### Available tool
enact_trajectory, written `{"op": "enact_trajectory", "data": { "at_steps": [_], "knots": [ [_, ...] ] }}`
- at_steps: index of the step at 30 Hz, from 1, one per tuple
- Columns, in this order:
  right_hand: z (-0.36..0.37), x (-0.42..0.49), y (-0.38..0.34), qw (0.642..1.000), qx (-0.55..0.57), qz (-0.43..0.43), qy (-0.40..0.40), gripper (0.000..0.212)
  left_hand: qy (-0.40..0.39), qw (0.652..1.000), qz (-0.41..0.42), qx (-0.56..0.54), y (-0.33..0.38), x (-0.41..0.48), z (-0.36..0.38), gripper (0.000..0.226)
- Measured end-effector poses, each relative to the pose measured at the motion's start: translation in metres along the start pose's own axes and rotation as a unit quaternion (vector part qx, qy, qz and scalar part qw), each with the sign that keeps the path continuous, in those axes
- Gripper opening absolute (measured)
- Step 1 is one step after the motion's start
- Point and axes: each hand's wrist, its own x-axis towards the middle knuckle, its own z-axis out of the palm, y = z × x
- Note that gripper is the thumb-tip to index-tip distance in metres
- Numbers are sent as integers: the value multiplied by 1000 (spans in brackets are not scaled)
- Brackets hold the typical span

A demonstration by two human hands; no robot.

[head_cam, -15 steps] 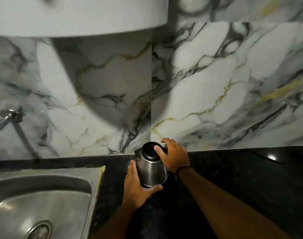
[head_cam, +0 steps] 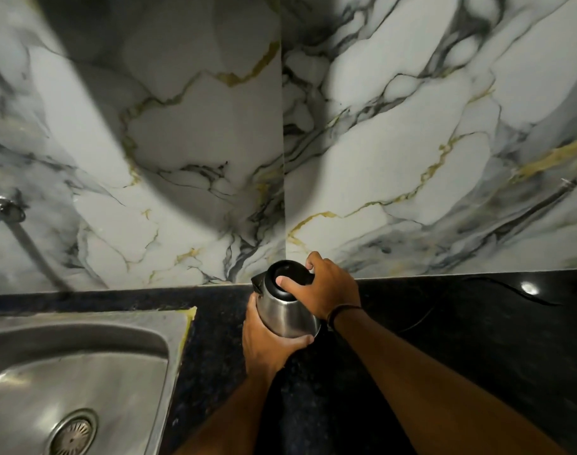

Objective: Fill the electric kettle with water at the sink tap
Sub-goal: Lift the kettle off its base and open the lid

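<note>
A steel electric kettle [head_cam: 285, 315] with a black lid [head_cam: 288, 279] stands on the dark counter against the marble wall. My left hand [head_cam: 264, 348] wraps around the lower body of the kettle from the near side. My right hand [head_cam: 330, 287] grips the top on the right, where the handle is hidden under it, with the thumb pressed on the lid. The steel sink [head_cam: 83, 372] lies at the lower left with its drain [head_cam: 73, 433]. Only the base of the tap [head_cam: 1, 210] shows at the left edge.
The black stone counter [head_cam: 461, 339] stretches to the right of the kettle. A thin dark cord [head_cam: 510, 290] runs along it near the wall. The white marble wall [head_cam: 379, 159] rises directly behind the kettle.
My view has dipped, so the white overhang at the top is gone from sight. My right thumb has shifted further onto the lid. Both hands stay on the kettle.
</note>
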Motion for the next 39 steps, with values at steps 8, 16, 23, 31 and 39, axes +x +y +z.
{"op": "enact_trajectory", "data": {
  "at_steps": [8, 16, 23, 31, 39],
  "knots": [
    [-24, 1, -20, 1000, -1, -9, 28, 66, 6, 1000, 16, 10, 32, 4, -18, 163],
    [-69, -35, -88, 999, 23, 7, 36, 64, 44, 998, 41, -9, 69, -33, -86, 160],
    [-73, -98, -171, 994, 100, -28, -23, 58, 110, 992, 59, -26, 55, -90, -182, 151],
    [-37, -143, -262, 970, 167, -88, -155, 67, 183, 981, 51, -21, -8, -122, -287, 154],
    [24, -147, -340, 944, 185, -116, -246, 63, 234, 972, 4, -25, -64, -108, -374, 162]
  ]
}}
